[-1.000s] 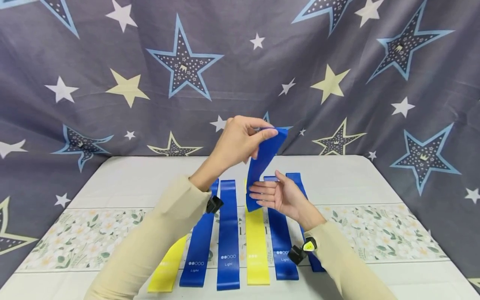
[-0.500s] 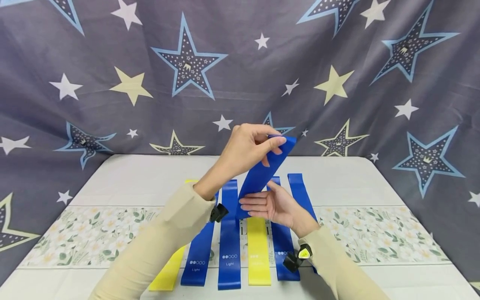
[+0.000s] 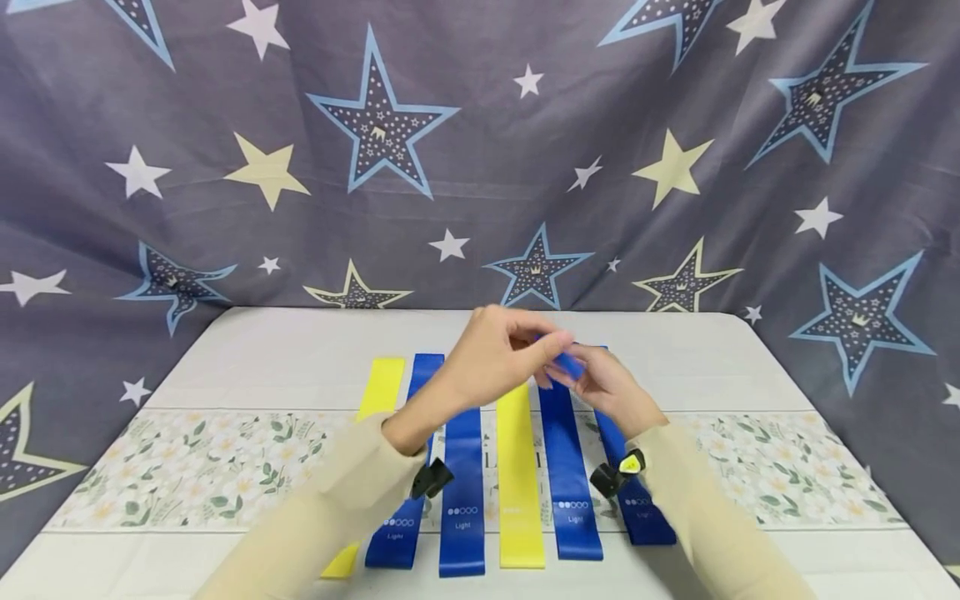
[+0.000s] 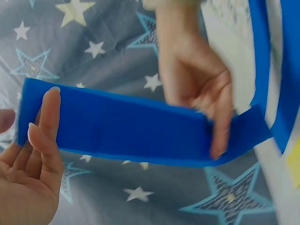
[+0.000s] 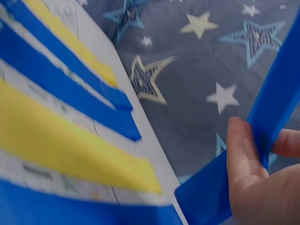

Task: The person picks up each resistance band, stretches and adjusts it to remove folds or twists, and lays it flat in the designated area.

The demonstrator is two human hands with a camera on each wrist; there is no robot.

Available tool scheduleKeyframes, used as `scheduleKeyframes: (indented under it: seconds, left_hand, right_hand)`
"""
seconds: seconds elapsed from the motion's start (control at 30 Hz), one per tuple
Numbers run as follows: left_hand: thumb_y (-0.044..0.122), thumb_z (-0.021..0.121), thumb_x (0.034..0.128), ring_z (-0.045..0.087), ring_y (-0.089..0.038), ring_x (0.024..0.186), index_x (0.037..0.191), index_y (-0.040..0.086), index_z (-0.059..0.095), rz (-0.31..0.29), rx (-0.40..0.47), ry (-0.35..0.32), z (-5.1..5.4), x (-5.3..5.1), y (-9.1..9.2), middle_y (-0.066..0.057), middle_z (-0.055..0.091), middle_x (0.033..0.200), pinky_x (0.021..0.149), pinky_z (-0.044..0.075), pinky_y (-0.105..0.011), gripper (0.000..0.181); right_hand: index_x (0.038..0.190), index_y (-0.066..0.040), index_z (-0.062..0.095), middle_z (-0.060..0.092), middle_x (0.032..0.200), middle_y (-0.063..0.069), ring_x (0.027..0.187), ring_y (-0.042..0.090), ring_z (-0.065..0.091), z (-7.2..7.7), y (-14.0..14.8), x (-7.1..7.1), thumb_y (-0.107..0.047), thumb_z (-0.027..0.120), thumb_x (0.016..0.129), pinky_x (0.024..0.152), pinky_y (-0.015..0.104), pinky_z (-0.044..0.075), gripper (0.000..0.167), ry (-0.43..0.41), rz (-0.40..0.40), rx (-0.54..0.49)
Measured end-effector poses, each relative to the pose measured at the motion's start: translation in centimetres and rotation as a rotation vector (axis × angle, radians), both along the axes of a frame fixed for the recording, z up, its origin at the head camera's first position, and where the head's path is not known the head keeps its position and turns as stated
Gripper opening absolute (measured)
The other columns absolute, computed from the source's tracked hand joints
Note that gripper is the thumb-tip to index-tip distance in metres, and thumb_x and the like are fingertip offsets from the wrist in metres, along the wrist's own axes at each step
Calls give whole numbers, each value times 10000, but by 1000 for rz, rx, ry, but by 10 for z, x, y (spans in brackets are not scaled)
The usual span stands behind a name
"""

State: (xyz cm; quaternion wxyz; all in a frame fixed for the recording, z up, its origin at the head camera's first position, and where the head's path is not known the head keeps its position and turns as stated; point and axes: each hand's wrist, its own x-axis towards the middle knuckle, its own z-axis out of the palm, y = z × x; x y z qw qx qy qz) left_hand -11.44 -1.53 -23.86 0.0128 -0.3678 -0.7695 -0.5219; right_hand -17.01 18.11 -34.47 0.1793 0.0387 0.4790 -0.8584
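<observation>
A blue resistance band (image 4: 131,126) is held off the table, stretched lengthwise between my hands in the left wrist view. Its end is pinched by my left hand (image 3: 487,358). Farther along, my right hand (image 3: 611,387) has the band between its fingers and thumb, and the strip bends there in the right wrist view. From the head, most of this band is hidden behind the hands. Below lie a yellow band (image 3: 519,483), blue bands marked "Light" (image 3: 462,467) and another yellow band (image 3: 382,383), partly covered by my left arm.
The bands lie side by side, lengthwise, on a white table (image 3: 300,350) crossed by a floral printed strip (image 3: 225,458). A dark star-patterned curtain (image 3: 450,158) hangs right behind the table's far edge. Small black cameras sit on both wrists.
My left hand has come down with the band's end. My right hand has risen toward it, going from straight fingers against the band to gripping it. The held band has swung away from the head camera.
</observation>
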Motion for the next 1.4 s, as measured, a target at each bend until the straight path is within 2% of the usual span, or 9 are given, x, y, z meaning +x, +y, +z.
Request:
scheduleKeyframes:
  seconds: [0.13,0.33,0.47,0.63,0.83,1.0,1.13,1.23,1.4]
  left_hand:
    - [224,551,971,666,-154,556,965,28,729,13,6,-164,-23,8,0,-118,707,720,445,419,-239,265]
    - [173,608,935,691,-299,616,979,36,721,91,59,-340,-62,22,3,-152,696,699,443,416,-211,183]
    - [140,619,923,664,-234,542,1095,43,633,153,90,-425,-86,31,7,-163,681,665,430,395,-210,198]
    - [145,646,900,549,-134,424,1340,65,407,207,136,-582,-110,42,18,-180,686,693,420,358,-215,507]
    - [130,628,907,623,-210,482,1347,2,426,130,97,-733,-132,57,40,-143,720,794,395,389,-214,501]
    - [78,604,907,698,-294,598,912,40,531,55,90,-815,-147,75,66,-184,717,767,371,390,-191,83]
    - [46,591,899,704,-326,632,723,117,412,17,114,-880,-153,86,85,-191,716,752,359,368,-173,261]
    - [67,571,916,707,-349,693,736,99,450,-1,112,-946,-157,91,98,-158,729,782,366,372,-167,219]
    - [117,517,950,703,-366,810,818,72,493,-46,98,-1077,-163,98,120,-147,736,831,381,390,-154,141]
  right_hand:
    - [707,-84,578,602,622,-17,573,62,584,1,15,-10,30,413,963,568,164,493,326,-10,-64,66]
    - [707,-97,496,514,542,-43,540,47,548,3,34,-17,67,414,949,581,170,488,304,0,-127,69]
    - [783,-99,487,514,559,-52,516,39,501,5,43,-21,68,420,946,569,160,461,242,-13,-161,62]
    - [884,-97,525,603,635,-46,579,42,572,5,55,-24,65,415,952,593,172,483,208,11,-160,62]
    - [1064,-100,510,639,866,-76,820,40,604,4,68,-28,30,462,950,722,169,505,179,9,-180,183]
    - [1411,-59,322,418,1409,100,1224,119,442,-1,77,-29,-26,460,964,967,191,430,469,-6,-162,351]
    - [1422,-45,315,464,1390,127,1146,97,516,-2,87,-29,-29,487,958,915,199,469,494,3,-162,347]
    - [1435,-31,308,537,1243,58,899,5,560,-3,96,-30,-37,526,945,748,153,493,537,5,-180,356]
    - [1468,93,185,563,1006,-16,753,-22,582,-10,107,-33,-84,545,940,702,162,514,664,17,-175,545]
